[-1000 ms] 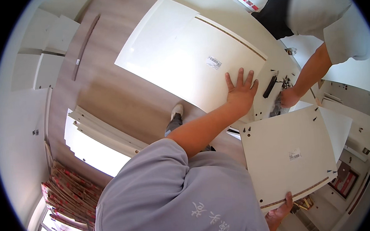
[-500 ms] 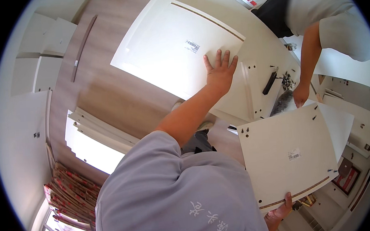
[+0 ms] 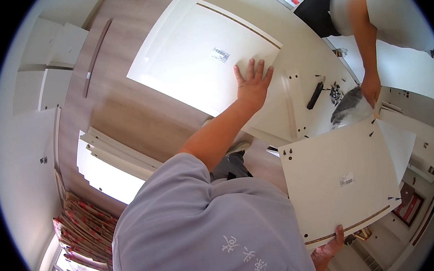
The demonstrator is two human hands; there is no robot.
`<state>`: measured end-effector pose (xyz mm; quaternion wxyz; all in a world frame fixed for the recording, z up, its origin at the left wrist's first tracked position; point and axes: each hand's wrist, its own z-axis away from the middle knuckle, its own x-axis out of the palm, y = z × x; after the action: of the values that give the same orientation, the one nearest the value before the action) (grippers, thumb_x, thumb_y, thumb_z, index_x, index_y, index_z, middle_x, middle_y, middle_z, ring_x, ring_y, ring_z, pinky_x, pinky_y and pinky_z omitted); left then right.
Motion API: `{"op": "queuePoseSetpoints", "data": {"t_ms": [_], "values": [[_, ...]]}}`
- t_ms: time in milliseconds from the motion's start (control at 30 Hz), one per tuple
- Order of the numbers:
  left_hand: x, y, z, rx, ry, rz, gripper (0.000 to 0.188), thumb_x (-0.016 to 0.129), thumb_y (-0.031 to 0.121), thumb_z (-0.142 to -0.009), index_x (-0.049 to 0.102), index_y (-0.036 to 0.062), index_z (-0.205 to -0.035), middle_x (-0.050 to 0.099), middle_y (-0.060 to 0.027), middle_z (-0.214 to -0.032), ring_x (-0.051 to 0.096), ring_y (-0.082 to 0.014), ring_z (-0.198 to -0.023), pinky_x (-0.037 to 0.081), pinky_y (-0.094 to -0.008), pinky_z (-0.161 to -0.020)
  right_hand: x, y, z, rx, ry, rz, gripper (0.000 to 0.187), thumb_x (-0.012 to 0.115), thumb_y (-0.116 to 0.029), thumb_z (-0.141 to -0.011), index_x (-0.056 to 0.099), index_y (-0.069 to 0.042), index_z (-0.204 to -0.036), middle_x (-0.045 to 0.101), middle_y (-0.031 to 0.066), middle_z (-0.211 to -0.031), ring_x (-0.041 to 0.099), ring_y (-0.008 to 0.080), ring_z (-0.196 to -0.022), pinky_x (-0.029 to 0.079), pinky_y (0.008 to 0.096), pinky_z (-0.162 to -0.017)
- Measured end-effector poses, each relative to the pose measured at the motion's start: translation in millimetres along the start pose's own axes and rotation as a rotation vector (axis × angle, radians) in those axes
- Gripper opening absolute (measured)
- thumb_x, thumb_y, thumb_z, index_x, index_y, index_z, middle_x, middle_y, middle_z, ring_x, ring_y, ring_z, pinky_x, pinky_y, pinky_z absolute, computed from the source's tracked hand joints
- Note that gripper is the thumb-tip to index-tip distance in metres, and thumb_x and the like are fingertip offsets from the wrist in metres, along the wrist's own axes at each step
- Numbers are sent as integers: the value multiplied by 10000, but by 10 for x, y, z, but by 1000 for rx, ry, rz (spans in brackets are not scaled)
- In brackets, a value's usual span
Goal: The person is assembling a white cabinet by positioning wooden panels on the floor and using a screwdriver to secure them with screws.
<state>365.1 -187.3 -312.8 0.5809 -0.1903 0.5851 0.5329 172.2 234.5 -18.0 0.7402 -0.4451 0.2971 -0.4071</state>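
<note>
Two points of contact are shown. Your left hand (image 3: 252, 88) lies with fingers spread wide and palm down on the barcode-labelled grooved panel (image 3: 181, 62), gripping nothing; that panel lies to your upper left, its groove along the far right edge. Your right hand (image 3: 328, 248) is closed on the near edge of the white fitted panel (image 3: 333, 177), at your lower right; the thumb lies over the groove strip (image 3: 354, 225), and the fingers behind are hidden, so their spread cannot be told. Metal connector pins (image 3: 287, 154) stand in pairs near three corners of the fitted panel. Whether its far edge rests on the larger white board (image 3: 317, 63) cannot be told.

For good handling, keep your left palm flat and its pressure even, so the smooth face is less likely to skid. Support the fitted panel from beneath near the middle of its edge, since a one-handed hold could let a corner dip. Keep the pins clear of the black-handled tool (image 3: 316, 96), the loose fittings (image 3: 336, 94) and the clear plastic bag (image 3: 348, 107), beside which a co-worker's hand (image 3: 371, 88) is placed.
</note>
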Motion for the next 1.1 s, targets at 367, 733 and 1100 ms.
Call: {"op": "queuePoseSetpoints", "data": {"t_ms": [367, 733, 1100], "values": [[-17, 15, 4, -7, 29, 43, 875, 546, -15, -910, 181, 200, -1676, 96, -118, -1751, 36, -394, -1612, 5, -812, -1156, 48, -33, 19, -63, -8, 27, 704, 675, -221, -893, 423, 66, -1484, 559, 204, -1357, 597, 354, -1193, 537, 515, -995], [-89, -7, -23, -10, 27, 59, 873, 544, -19, -908, 187, 201, -1674, 103, -115, -1750, 35, -391, -1613, 4, -803, -1165, -95, 27, -8, 6, 24, -60, 645, 668, -229, -895, 475, 94, -1419, 584, 200, -1305, 600, 333, -1163, 524, 495, -984], [-82, 4, -38, -6, 41, 64, 847, 545, -1, -919, 204, 197, -1669, 119, -120, -1746, 44, -392, -1612, 9, -803, -1166, 53, -37, 36, 3, 61, -1, 663, 636, -207, -913, 430, 114, -1455, 565, 234, -1345, 592, 358, -1198, 514, 516, -1012]]}}
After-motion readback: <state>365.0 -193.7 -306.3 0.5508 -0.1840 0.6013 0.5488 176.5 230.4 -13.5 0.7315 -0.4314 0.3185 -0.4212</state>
